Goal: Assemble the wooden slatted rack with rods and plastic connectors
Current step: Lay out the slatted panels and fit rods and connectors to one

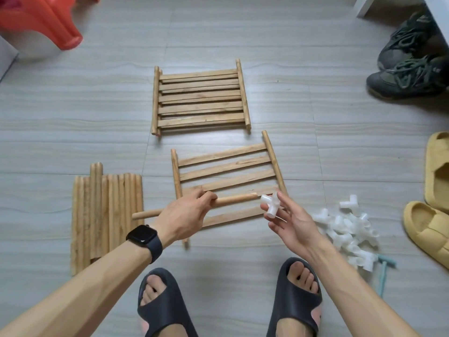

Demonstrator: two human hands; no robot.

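Observation:
My left hand (185,215) grips a wooden rod (233,200) near its middle and holds it level above the floor, its right end pointing at a white plastic connector (271,205). My right hand (290,221) pinches that connector between thumb and fingers, a small gap from the rod's tip. Under both hands lies a single slatted panel (226,171). A stack of slatted panels (200,98) lies farther away. Several loose rods (107,215) lie in a row at the left. A pile of white connectors (349,234) sits at the right.
My feet in black slides (167,305) stand at the bottom. Yellow slides (435,200) and dark sneakers (410,66) lie at the right, an orange plastic stool (46,18) at the top left. A light blue tool (384,276) lies beside the connector pile.

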